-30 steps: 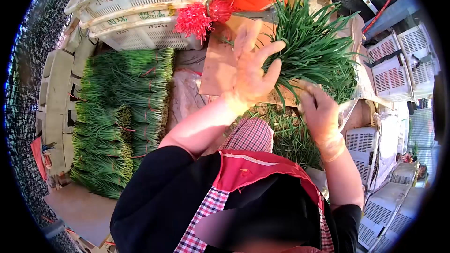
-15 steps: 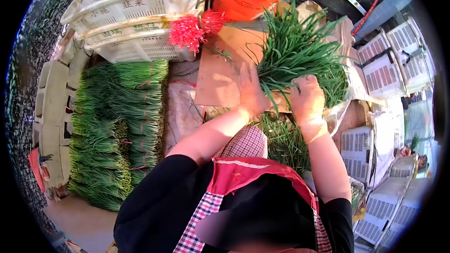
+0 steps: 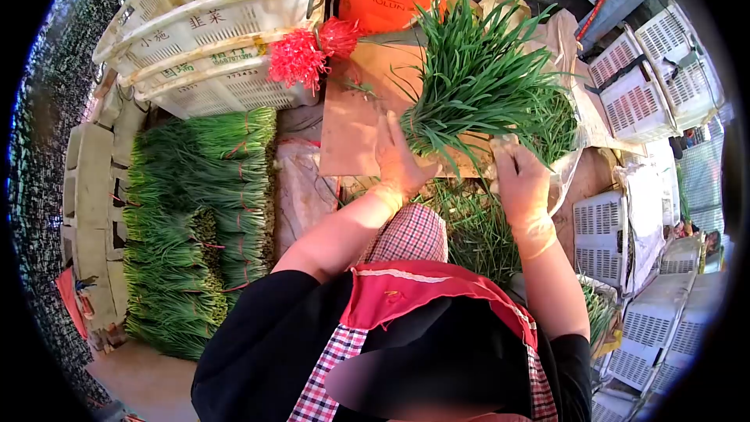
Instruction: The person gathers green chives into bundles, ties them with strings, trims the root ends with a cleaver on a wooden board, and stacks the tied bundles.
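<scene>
A loose bunch of garlic chives [image 3: 476, 82] lies fanned on a tan board [image 3: 355, 144], leaves toward the upper right and stem ends to the left. Against those stem ends is my left hand [image 3: 400, 164], fingers stretched and thumb apart. My right hand [image 3: 522, 180] is beside the lower right of the leaves, fingers bent and pressed together; whatever they may pinch is too small to make out. Below the board, between my forearms, lie loose chive scraps [image 3: 476, 227].
Stacked rows of tied chive bundles [image 3: 246, 180] lie at left, beside concrete blocks [image 3: 90, 180]. White crates [image 3: 226, 55], pink-red ties [image 3: 297, 59] and an orange bag [image 3: 391, 0] stand behind. More crates [image 3: 633, 105] line the right side.
My left hand has drawn down and left from over the stems, its thumb now spread. My right hand has shifted slightly down. The view has also moved a little.
</scene>
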`<action>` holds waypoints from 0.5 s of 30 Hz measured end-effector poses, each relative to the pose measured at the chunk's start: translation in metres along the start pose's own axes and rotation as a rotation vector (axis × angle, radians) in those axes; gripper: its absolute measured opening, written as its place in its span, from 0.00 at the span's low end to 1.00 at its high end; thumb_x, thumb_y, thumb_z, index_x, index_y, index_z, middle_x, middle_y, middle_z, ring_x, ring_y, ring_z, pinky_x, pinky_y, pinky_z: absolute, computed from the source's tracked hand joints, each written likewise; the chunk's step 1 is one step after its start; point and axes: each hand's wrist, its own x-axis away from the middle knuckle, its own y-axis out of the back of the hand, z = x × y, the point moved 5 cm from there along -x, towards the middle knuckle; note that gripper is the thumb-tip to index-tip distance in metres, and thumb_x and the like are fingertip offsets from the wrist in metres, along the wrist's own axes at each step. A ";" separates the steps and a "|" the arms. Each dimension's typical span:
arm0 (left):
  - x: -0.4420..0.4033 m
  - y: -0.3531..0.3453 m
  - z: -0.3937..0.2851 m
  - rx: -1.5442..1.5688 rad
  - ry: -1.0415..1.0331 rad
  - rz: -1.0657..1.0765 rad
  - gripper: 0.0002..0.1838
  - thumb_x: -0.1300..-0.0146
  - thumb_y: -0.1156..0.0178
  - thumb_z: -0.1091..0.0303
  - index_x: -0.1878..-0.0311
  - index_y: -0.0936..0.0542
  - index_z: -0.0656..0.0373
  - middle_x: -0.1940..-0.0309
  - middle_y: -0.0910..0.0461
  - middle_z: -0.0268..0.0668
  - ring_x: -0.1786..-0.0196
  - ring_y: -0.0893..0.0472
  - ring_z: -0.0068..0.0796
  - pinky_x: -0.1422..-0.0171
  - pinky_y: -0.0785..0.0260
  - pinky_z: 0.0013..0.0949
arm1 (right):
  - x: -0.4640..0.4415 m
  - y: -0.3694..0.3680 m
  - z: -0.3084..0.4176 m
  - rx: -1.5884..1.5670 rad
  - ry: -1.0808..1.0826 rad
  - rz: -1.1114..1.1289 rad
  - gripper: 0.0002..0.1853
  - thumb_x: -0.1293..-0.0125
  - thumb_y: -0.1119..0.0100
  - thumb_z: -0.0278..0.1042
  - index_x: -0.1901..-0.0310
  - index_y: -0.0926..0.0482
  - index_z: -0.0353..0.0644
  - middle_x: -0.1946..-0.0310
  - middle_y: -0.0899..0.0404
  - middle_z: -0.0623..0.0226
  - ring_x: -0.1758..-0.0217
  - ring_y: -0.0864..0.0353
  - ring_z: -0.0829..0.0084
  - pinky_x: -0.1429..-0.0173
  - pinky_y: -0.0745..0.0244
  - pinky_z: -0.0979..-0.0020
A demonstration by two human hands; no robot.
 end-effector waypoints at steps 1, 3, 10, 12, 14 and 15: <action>0.003 0.003 0.001 0.040 0.021 -0.008 0.71 0.70 0.24 0.54 0.30 0.64 0.67 0.33 0.55 0.63 0.32 0.48 0.61 0.29 0.52 0.46 | -0.009 -0.003 0.002 -0.004 0.007 -0.003 0.10 0.40 0.38 0.37 0.65 0.20 0.37 0.75 0.19 0.61 0.73 0.21 0.72 0.66 0.27 0.72; 0.011 0.008 0.004 0.050 0.058 0.011 0.69 0.70 0.24 0.55 0.30 0.61 0.67 0.33 0.53 0.61 0.32 0.48 0.60 0.29 0.53 0.46 | -0.020 -0.008 -0.009 -0.227 -0.232 -0.029 0.13 0.40 0.36 0.38 0.65 0.21 0.34 0.78 0.21 0.68 0.77 0.26 0.82 0.70 0.30 0.78; 0.017 0.014 0.010 0.097 0.007 -0.025 0.69 0.70 0.24 0.57 0.30 0.62 0.66 0.34 0.51 0.60 0.32 0.46 0.59 0.30 0.52 0.47 | -0.041 -0.003 -0.003 0.013 0.012 -0.154 0.10 0.37 0.40 0.36 0.67 0.22 0.36 0.83 0.25 0.72 0.85 0.33 0.85 0.81 0.39 0.82; 0.014 0.013 0.004 0.116 0.024 0.033 0.72 0.72 0.22 0.58 0.30 0.66 0.67 0.36 0.50 0.62 0.33 0.46 0.60 0.29 0.49 0.45 | -0.035 -0.005 -0.005 -0.174 -0.007 -0.125 0.08 0.36 0.42 0.33 0.71 0.21 0.39 0.84 0.26 0.73 0.85 0.34 0.86 0.81 0.40 0.82; 0.012 0.012 0.004 0.078 -0.050 -0.017 0.72 0.72 0.22 0.58 0.30 0.65 0.67 0.35 0.51 0.61 0.33 0.45 0.59 0.29 0.49 0.44 | -0.023 0.005 -0.003 -0.059 0.073 -0.055 0.09 0.37 0.45 0.32 0.73 0.21 0.39 0.85 0.26 0.72 0.87 0.35 0.85 0.83 0.41 0.82; 0.012 0.009 0.004 0.064 -0.016 0.001 0.72 0.72 0.22 0.58 0.30 0.64 0.67 0.35 0.50 0.60 0.34 0.45 0.59 0.30 0.48 0.44 | -0.017 0.011 0.002 -0.019 0.101 -0.034 0.10 0.37 0.45 0.31 0.74 0.21 0.39 0.85 0.27 0.72 0.88 0.35 0.85 0.83 0.41 0.82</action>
